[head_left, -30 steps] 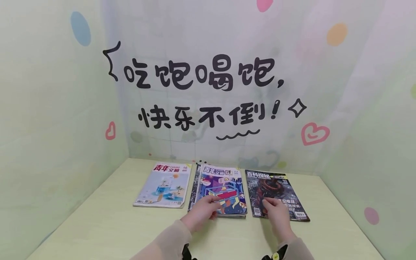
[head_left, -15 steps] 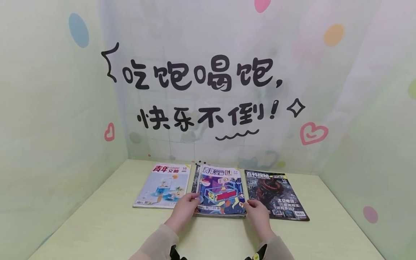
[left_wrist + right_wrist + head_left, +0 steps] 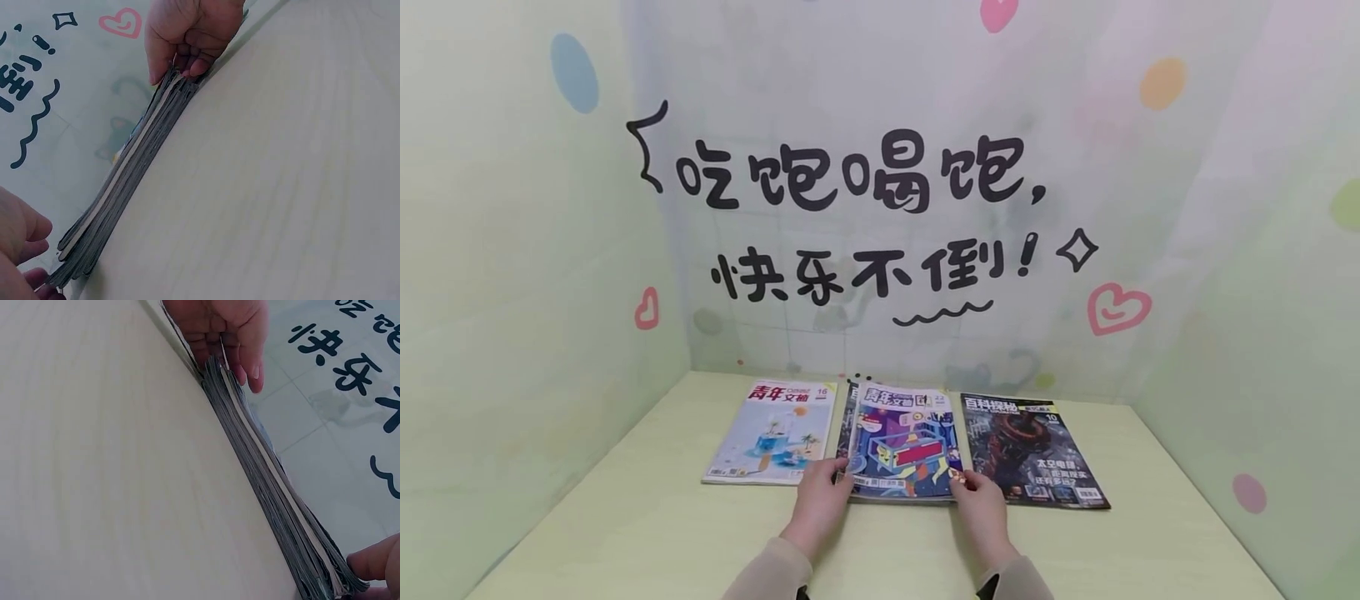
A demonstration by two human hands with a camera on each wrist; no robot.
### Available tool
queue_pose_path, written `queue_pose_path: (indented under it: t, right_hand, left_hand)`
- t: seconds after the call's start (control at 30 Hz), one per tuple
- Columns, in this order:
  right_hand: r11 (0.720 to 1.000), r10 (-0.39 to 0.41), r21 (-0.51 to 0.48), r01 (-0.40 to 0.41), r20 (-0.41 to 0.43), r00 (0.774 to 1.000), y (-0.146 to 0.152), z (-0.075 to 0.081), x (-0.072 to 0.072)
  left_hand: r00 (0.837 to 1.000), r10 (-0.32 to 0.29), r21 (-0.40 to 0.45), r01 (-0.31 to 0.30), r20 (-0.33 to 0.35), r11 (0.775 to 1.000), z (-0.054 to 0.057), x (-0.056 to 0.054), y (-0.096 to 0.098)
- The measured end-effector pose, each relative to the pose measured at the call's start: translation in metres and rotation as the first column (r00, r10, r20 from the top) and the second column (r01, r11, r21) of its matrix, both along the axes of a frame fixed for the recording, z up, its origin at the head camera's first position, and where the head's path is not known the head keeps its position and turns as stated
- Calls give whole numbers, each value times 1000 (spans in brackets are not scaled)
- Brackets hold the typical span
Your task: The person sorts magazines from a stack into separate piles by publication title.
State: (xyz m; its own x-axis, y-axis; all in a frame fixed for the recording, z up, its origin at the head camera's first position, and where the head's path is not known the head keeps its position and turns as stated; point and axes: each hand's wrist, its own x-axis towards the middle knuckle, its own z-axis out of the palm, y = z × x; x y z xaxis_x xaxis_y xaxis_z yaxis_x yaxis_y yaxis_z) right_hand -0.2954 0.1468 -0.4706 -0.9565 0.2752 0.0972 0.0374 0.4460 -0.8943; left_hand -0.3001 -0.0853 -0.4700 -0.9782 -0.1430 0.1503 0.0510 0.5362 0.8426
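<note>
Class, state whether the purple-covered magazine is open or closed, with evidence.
Closed: the purple-covered magazine lies atop a stack, front cover up, between the left hand and right hand.

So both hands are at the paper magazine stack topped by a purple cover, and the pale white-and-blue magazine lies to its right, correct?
No: the head view shows the pale white-and-blue magazine lying left of the purple-topped magazine stack. The rest holds.

Purple-topped magazine stack (image 3: pixel 910 454), pale-yellow table (image 3: pixel 891 558)
</note>
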Motion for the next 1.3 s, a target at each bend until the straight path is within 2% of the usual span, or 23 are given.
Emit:
queue_pose_path:
  t: [0.27, 0.43, 0.57, 0.67, 0.73, 0.87, 0.93, 1.17, 1.3]
  right_hand:
    - [1000, -11, -8, 11, 18, 1000, -2, -7, -2]
    - [999, -21, -25, 22, 56, 998, -4, -7, -2]
    - [999, -24, -28, 26, 52, 998, -5, -8, -1]
    - [999, -25, -28, 26, 42, 999, -5, -7, -1]
    - [999, -26, -23, 27, 39, 999, -5, -7, 0]
    - [999, -32, -18, 33, 42, 999, -4, -6, 0]
    - [999, -35, -19, 36, 38, 999, -5, -6, 0]
    - [996, -62, -56, 64, 28, 998, -6, -8, 2]
    - [995, -69, -72, 69, 6, 998, -5, -8, 3]
  left_hand:
    - [999, 42, -55, -42, -7, 998, -10, 0, 3]
    - [999, 41, -53, -42, -13, 998, -12, 1, 2]
    - [999, 31, -51, -31, -16, 998, -12, 2, 1]
    - [999, 36, -15, -36, -22, 999, -11, 2, 1]
    - [999, 41, 39, -41, -12, 998, -10, 1, 1]
    - [998, 58, 158, -62, 30, 985, -9, -3, 3]
    - [997, 72, 192, -78, 40, 978, -8, -3, 4]
    - [991, 133, 135, -134, 14, 982, -5, 0, 5]
    - [992, 129, 110, -129, 9, 985, -6, 2, 5]
